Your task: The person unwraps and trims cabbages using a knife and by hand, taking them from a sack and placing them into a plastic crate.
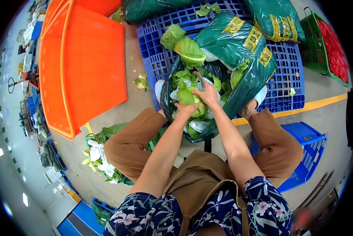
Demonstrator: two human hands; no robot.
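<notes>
A green plastic bag (249,88) lies open between my feet, with leafy heads and white foam nets inside. My left hand (187,109) rests against the lower left side of a pale green cabbage (187,97), its fingers partly hidden by leaves. On the right side of that cabbage is my right hand (208,94), closed round a thin tool (199,76) that points up and left; its far end is hard to make out. Loose cabbage leaves (190,52) lie at the bag's upper edge.
Blue pallets (290,88) lie under the bags. An orange bin (92,63) stands at left. A green crate with red bags (312,43) is at upper right, a blue crate (302,169) at lower right. Leaves and white nets (101,159) fill a basket by my left leg.
</notes>
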